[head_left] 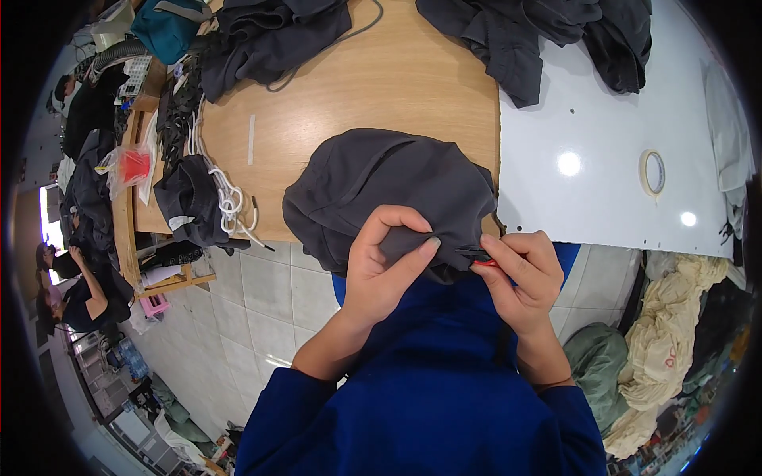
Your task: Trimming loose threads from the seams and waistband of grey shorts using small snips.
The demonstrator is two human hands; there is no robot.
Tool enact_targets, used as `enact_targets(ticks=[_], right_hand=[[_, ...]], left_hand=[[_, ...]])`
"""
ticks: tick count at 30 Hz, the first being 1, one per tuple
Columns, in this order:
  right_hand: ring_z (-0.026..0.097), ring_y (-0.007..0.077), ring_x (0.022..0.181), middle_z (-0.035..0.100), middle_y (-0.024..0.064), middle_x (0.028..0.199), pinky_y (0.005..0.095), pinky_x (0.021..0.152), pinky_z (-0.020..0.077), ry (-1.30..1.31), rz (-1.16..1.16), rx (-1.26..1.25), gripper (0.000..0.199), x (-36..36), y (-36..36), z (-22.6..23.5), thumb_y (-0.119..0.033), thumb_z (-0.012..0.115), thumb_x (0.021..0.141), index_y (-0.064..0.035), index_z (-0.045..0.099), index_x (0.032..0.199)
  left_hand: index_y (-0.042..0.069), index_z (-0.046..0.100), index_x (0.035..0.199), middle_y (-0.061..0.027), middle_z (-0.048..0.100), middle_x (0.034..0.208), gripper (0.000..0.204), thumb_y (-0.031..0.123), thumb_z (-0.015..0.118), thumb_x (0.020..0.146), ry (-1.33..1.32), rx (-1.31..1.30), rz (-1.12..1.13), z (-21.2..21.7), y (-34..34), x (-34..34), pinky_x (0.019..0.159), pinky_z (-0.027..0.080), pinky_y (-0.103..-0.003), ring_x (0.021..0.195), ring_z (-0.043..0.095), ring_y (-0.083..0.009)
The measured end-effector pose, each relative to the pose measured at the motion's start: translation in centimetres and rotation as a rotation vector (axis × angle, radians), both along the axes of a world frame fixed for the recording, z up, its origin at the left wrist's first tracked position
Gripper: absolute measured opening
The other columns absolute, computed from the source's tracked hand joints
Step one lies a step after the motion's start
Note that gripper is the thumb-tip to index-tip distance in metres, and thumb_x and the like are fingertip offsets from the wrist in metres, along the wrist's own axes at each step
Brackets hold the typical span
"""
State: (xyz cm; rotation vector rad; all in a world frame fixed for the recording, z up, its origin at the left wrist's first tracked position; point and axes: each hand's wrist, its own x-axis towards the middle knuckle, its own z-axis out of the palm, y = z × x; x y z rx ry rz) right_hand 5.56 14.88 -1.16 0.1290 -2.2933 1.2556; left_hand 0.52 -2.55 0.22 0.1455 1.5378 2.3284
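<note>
A dark grey garment [389, 178] lies bunched at the near edge of the wooden table, partly hanging over it toward my lap. My left hand [385, 266] is closed on a fold of its near edge, thumb and index finger nearly meeting over the cloth. Close by on the right, my right hand [520, 274] grips small red-handled snips [486, 262] between thumb and fingers. Their dark tip points left, against or just beside the cloth; contact cannot be made out. My fingers hide part of the tool.
More dark garments [270, 40] lie on the wooden table [429, 87]; another pile [516, 47] reaches onto the white tabletop [556, 151]. A tape roll [652, 173] rests there. White cord [230, 198] lies at the left edge. Cream cloth [663, 341] is heaped right. Two people are at far left.
</note>
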Motion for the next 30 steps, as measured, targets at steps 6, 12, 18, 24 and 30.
enact_targets(ticks=[6, 12, 18, 24, 30], right_hand=[[0.042, 0.0153, 0.057, 0.055, 0.0005, 0.071, 0.0263, 0.051, 0.0322, 0.017, -0.006, 0.021, 0.037, 0.0, 0.1, -0.2, -0.013, 0.078, 0.059, -0.0107, 0.071, 0.095], [0.047, 0.0161, 0.059, 0.056, 0.0026, 0.072, 0.0255, 0.051, 0.0354, -0.031, -0.063, -0.206, 0.040, 0.1, -0.3, 0.0, -0.012, 0.079, 0.059, -0.0069, 0.069, 0.097], [0.041, 0.0150, 0.048, 0.045, 0.0003, 0.057, 0.0268, 0.044, 0.0306, 0.033, 0.029, -0.012, 0.039, -0.9, -1.0, 0.8, -0.016, 0.081, 0.056, -0.0082, 0.069, 0.092], [0.038, 0.0133, 0.046, 0.044, -0.0016, 0.054, 0.0268, 0.043, 0.0265, 0.198, 0.157, 0.077, 0.023, -0.1, -0.5, 0.8, -0.015, 0.078, 0.065, -0.0094, 0.071, 0.085], [0.040, 0.0124, 0.045, 0.041, -0.0019, 0.052, 0.0256, 0.042, 0.0259, 0.239, 0.423, -0.080, 0.028, 0.7, -0.1, 0.2, -0.037, 0.074, 0.072, -0.0102, 0.068, 0.075]], left_hand=[[0.003, 0.051, 0.101, -0.0002, 0.053, 0.094, 0.022, -0.006, 0.059, 0.083, 0.008, -0.017, -0.009, 0.0, -0.1, -0.1, 0.072, 0.040, -0.016, 0.082, 0.050, -0.0028], [0.003, 0.051, 0.101, 0.0001, 0.052, 0.095, 0.022, -0.006, 0.059, 0.083, 0.010, -0.011, -0.013, 0.0, 0.0, -0.1, 0.072, 0.040, -0.016, 0.083, 0.050, -0.0024], [0.004, 0.048, 0.100, 0.0007, 0.051, 0.093, 0.022, -0.006, 0.058, 0.083, -0.016, -0.017, -0.047, 0.4, 0.8, 0.2, 0.071, 0.040, -0.016, 0.082, 0.048, -0.0016], [0.006, 0.045, 0.095, 0.0027, 0.045, 0.087, 0.021, -0.006, 0.057, 0.084, -0.068, -0.012, -0.051, -0.1, 0.7, 0.4, 0.068, 0.038, -0.015, 0.077, 0.045, -0.0007], [0.006, 0.045, 0.096, 0.0029, 0.045, 0.088, 0.021, -0.007, 0.057, 0.084, -0.145, 0.045, 0.001, 0.0, 0.3, -0.4, 0.068, 0.037, -0.015, 0.077, 0.044, -0.0003]])
